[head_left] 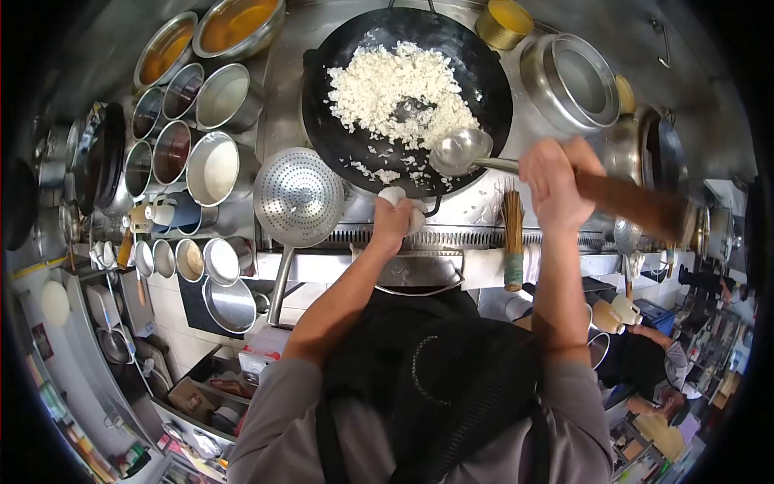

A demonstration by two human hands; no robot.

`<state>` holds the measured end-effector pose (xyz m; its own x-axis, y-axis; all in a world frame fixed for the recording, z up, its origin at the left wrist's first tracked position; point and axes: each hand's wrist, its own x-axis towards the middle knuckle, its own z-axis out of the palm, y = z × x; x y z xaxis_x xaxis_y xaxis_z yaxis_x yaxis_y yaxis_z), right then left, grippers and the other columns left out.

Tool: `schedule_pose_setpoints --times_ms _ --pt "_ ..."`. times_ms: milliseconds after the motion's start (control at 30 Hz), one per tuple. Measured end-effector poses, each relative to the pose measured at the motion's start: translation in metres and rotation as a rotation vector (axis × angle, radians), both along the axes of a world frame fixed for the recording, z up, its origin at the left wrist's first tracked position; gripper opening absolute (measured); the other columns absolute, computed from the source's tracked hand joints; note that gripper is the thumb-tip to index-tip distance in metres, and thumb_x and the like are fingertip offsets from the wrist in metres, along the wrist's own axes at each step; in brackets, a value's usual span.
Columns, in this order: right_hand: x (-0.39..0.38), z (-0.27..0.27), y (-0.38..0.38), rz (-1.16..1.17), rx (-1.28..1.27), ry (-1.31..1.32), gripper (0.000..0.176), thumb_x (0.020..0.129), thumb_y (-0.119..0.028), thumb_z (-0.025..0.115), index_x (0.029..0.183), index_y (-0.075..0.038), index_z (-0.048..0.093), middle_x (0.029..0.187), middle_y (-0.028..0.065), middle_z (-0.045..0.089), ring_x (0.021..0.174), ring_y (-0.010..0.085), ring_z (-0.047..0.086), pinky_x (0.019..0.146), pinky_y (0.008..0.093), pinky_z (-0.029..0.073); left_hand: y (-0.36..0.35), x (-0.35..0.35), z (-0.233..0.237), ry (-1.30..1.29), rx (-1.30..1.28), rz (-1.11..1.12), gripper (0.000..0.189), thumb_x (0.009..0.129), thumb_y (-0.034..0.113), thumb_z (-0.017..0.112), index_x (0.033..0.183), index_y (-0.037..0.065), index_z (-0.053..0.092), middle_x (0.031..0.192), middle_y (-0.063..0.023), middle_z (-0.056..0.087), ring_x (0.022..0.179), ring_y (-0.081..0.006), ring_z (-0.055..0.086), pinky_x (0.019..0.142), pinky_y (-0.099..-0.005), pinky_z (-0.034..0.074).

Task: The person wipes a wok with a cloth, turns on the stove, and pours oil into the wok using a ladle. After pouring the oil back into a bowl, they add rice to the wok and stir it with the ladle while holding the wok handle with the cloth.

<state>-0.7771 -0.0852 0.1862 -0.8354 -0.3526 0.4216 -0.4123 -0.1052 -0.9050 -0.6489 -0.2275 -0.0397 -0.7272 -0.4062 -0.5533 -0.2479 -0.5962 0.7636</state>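
Observation:
A large black wok (330, 153) sits on the stove with loose white rice (379, 89) spread in it. My left hand (391, 224) is closed on a folded white cloth (417, 216) at the wok's near rim, beside its loop handle (436, 206). My right hand (556, 181) grips a metal ladle (462, 150) by its long wooden handle, which is blurred. The ladle's bowl is inside the wok, at the right edge of the rice. Just left of my right forearm lies a bamboo brush (513, 242) with a green-bound end.
A perforated strainer (298, 196) lies left of the wok. Several metal seasoning pots (214, 169) stand further left, below two bowls of orange liquid (240, 24). Stacked metal basins (568, 85) and a yellow tin (504, 24) are at right. Another person (645, 363) is at lower right.

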Motion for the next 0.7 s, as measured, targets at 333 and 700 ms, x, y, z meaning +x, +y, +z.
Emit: schedule_pose_setpoints --times_ms 333,700 --pt "-0.092 -0.001 0.0 -0.142 -0.458 -0.063 0.031 0.09 -0.007 0.059 0.066 -0.009 0.04 0.055 0.0024 0.043 0.045 0.0105 0.038 0.04 0.0283 0.031 -0.005 -0.002 -0.012 0.003 -0.015 -0.025 0.03 0.086 0.0 0.055 0.113 -0.007 0.043 0.103 -0.0141 0.059 0.085 -0.0196 0.063 0.067 -0.0319 0.054" --pt "-0.083 0.028 -0.065 -0.108 -0.421 -0.258 0.036 0.087 0.001 0.059 0.061 -0.01 0.037 0.052 -0.0004 0.039 0.04 0.0087 0.032 0.038 0.0293 0.03 0.002 -0.007 -0.021 0.029 -0.114 0.028 0.023 0.087 -0.001 0.05 0.11 -0.004 0.051 0.099 -0.0132 0.063 0.08 -0.0199 0.065 0.063 -0.0318 0.053"
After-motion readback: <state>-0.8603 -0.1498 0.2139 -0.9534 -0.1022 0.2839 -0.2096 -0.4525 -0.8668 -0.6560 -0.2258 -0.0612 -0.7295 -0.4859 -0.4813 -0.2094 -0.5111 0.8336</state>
